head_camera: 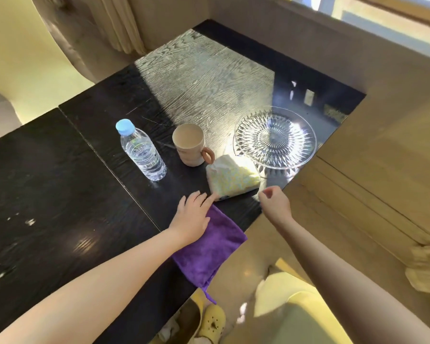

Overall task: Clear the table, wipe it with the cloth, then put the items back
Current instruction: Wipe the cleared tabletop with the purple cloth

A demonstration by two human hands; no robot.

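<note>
On the dark wooden table (pixel 60 194) lies a purple cloth (pixel 209 249), its near corner hanging over the edge. My left hand (pixel 193 216) rests flat on the cloth's far end, fingers straight, fingertips near a tissue pack (pixel 233 178). My right hand (pixel 274 202) hovers just right of the tissue pack at the table's edge, fingers loosely curled, holding nothing. A water bottle (pixel 142 151) with a blue cap, a beige mug (pixel 190 145) and a clear glass dish (pixel 276 137) stand behind the pack.
A light wooden bench or ledge (pixel 370 170) borders the table on the right. A curtain (pixel 114 21) hangs at the back left. My foot in a yellow clog (pixel 212 321) shows below the table edge.
</note>
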